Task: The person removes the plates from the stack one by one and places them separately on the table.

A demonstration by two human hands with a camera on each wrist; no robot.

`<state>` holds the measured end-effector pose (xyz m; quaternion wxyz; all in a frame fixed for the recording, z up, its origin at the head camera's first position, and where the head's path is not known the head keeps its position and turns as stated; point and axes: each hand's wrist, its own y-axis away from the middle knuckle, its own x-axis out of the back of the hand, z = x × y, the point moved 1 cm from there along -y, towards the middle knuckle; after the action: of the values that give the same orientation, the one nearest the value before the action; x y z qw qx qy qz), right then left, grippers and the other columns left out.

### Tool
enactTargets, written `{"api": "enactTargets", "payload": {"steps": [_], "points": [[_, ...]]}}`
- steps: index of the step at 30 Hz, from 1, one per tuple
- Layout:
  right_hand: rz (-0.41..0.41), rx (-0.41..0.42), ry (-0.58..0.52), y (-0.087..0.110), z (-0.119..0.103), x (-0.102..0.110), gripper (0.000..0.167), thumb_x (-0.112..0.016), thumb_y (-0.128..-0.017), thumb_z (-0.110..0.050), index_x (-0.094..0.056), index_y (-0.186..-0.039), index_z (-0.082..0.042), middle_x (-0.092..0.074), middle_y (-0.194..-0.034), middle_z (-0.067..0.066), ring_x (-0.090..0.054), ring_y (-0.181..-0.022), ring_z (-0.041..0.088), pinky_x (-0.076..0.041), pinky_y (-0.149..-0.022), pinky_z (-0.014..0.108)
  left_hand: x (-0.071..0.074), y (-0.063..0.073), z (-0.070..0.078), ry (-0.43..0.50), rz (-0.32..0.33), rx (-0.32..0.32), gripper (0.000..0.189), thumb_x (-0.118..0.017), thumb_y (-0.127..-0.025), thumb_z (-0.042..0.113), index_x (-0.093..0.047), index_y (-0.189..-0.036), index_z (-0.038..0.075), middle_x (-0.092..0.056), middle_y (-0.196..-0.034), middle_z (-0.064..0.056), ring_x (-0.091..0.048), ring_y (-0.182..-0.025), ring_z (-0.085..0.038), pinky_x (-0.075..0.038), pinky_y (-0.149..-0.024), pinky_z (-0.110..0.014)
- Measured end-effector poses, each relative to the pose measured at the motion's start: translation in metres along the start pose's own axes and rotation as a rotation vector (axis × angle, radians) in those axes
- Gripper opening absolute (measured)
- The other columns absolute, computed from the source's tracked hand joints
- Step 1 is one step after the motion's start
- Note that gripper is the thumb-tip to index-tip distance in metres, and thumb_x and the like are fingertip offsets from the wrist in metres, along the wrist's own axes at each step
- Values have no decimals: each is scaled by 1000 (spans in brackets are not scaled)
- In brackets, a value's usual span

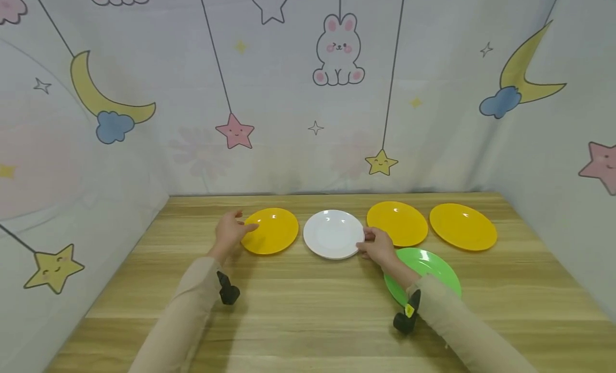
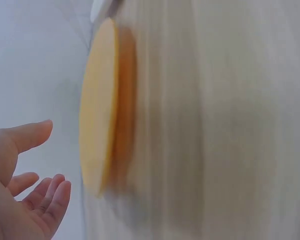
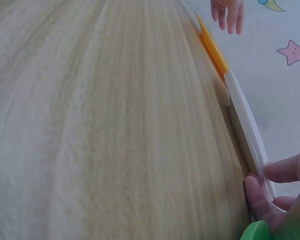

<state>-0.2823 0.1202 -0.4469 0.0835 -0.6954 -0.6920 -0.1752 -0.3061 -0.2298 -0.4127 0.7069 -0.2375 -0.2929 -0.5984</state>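
The thumb and fingers of my right hand point(image 1: 379, 248) pinch the right rim of a white plate point(image 1: 333, 235). In the right wrist view the thumb lies on top of the white plate's point(image 3: 245, 120) rim, with a fingertip below it. My left hand point(image 1: 230, 235) hovers by the left edge of a yellow plate point(image 1: 272, 232), fingers spread and holding nothing. The left wrist view shows this hand point(image 2: 27, 185) apart from the yellow plate point(image 2: 97, 110). Under my right forearm is a green plate point(image 1: 428, 263), partly hidden by the sleeve.
Two more yellow plates, one behind my right hand point(image 1: 399, 223) and one at the far right point(image 1: 463, 227), lie on the wooden table point(image 1: 308, 319). A patterned cloth point(image 1: 289, 95) hangs along the table's back and sides.
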Motion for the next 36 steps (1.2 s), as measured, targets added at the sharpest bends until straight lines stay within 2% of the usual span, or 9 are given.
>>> {"api": "enactTargets", "payload": {"steps": [7, 15, 23, 28, 36], "points": [[2, -15, -10, 1, 0, -1, 52, -63, -80, 4, -44, -128, 8, -51, -109, 24, -58, -65, 12, -57, -60, 26, -19, -1, 29, -11, -112, -7, 69, -71, -78, 24, -38, -135, 2, -45, -132, -19, -52, -110, -32, -47, -92, -41], [1, -16, -15, 2, 0, 0, 52, -63, -80, 4, -44, -127, 9, -51, -109, 23, -58, -63, 12, -57, -60, 26, -46, 6, 46, 70, -157, -42, 69, -74, -75, 20, -42, -133, -1, -53, -123, -20, -52, -109, -32, -47, -91, -40], [2, -10, -9, 1, 1, -1, 51, -63, -80, 4, -44, -127, 9, -51, -110, 24, -59, -65, 13, -57, -60, 26, -68, 15, 59, 155, -226, -29, 65, -75, -74, 15, -45, -130, -2, -57, -115, -19, -62, -91, -28, -56, -74, -31], [-1, -13, -22, 1, 0, -1, 52, -63, -79, 4, -44, -127, 9, -51, -109, 24, -58, -65, 13, -57, -60, 26, -78, 15, 63, 126, -255, -35, 68, -78, -71, 20, -47, -128, -2, -59, -112, -17, -63, -86, -23, -56, -72, -28], [-8, -7, -22, 2, -2, 0, 52, -63, -79, 4, -43, -127, 10, -51, -109, 24, -58, -64, 12, -57, -60, 26, -87, 16, 70, 17, -255, -66, 71, -81, -67, 28, -51, -125, -1, -62, -104, -12, -57, -91, -23, -51, -86, -33]]}}
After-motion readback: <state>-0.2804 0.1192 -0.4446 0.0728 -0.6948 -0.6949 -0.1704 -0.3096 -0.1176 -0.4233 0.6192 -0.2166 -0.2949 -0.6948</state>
